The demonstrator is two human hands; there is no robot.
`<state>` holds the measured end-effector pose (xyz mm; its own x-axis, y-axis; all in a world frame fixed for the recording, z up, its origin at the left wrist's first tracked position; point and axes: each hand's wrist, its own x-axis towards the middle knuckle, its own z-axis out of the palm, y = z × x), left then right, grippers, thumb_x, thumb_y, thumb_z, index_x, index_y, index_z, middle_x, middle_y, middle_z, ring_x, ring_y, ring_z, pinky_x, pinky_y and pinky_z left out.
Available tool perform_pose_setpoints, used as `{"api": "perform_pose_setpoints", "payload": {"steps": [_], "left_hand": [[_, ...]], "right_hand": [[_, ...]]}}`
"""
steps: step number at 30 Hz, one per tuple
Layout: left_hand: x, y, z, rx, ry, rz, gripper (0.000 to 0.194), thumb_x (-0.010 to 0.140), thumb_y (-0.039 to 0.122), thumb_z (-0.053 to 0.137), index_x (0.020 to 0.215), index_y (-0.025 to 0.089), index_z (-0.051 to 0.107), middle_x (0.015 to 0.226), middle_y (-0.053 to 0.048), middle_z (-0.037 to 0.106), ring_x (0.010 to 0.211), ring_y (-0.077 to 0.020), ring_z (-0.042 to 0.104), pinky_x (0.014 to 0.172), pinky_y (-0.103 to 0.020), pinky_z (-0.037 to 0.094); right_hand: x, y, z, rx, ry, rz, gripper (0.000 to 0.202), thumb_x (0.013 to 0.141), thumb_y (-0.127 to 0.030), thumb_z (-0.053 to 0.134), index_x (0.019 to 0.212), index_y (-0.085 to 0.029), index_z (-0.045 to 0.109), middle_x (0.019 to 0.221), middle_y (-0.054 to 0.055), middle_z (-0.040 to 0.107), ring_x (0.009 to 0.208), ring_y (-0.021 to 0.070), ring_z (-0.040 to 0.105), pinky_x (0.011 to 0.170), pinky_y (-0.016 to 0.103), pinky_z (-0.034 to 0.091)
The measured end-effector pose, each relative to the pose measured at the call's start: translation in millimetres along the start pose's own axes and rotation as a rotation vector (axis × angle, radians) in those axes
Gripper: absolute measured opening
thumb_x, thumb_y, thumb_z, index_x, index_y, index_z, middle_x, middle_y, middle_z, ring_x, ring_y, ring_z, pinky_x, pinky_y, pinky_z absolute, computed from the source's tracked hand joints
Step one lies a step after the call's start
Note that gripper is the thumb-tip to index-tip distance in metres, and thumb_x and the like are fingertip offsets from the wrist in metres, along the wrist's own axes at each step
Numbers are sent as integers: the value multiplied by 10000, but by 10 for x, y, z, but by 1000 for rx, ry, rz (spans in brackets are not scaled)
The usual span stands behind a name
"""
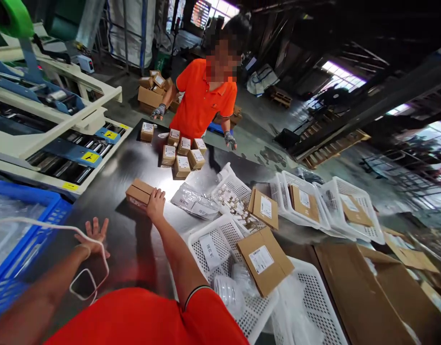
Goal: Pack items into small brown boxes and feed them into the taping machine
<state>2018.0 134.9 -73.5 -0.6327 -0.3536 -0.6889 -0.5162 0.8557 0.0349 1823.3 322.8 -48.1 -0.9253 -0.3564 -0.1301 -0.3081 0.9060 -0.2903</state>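
My right hand (156,203) grips the near right end of a closed brown cardboard box (137,190), which lies on the dark metal table (121,239). Fingers spread wide, my left hand (94,236) is off to the lower left of that box and holds nothing. A white cord (104,258) passes across my left hand and loops below it. Right of my right hand lie flat clear plastic bags (193,201) with printed labels. Several small labelled boxes (182,164) stand grouped at the table's far side.
A co-worker in an orange shirt (202,96) stands across the table with gloved hands apart. White perforated baskets (220,230) holding plastic parts and flat cartons line the right. A roller conveyor (73,167) and blue crate (58,211) border the left.
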Motion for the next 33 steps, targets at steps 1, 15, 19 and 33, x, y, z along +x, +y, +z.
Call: {"api": "perform_pose_setpoints", "payload": {"steps": [1,15,19,33], "left_hand": [[-22,10,-11,34,-11,-18,1744,492,608,947,1925,229,27,1952,-322,-145,1840,-523,-116,1343,-897,42],[-86,-11,-61,-46,-1,8,1604,601,371,956,1927,205,68,1929,-297,-221,1819,-552,-141,1377,-894,74],[-64,0,-39,-2,-18,4,1595,643,376,938,1924,146,15,1925,-302,-241,1814,-562,-150,1382,-892,71],[5,-51,44,-30,7,25,1652,595,435,951,1925,160,10,1940,-313,-224,1807,-583,-174,1366,-903,23]], "right_hand": [[1,5,4,-3,1,0,1055,975,-393,928,1821,-43,404,1831,357,437,1710,500,404,1351,624,440],[16,33,57,-14,2,-12,1107,951,-463,941,1812,-32,396,1817,366,430,1686,510,385,1331,607,425],[41,52,115,-18,20,-18,1087,960,-441,935,1816,-37,401,1809,369,446,1682,503,403,1322,617,446],[93,98,276,-35,71,-23,1110,931,-451,967,1810,-50,420,1788,359,469,1668,497,419,1310,620,481]]}}
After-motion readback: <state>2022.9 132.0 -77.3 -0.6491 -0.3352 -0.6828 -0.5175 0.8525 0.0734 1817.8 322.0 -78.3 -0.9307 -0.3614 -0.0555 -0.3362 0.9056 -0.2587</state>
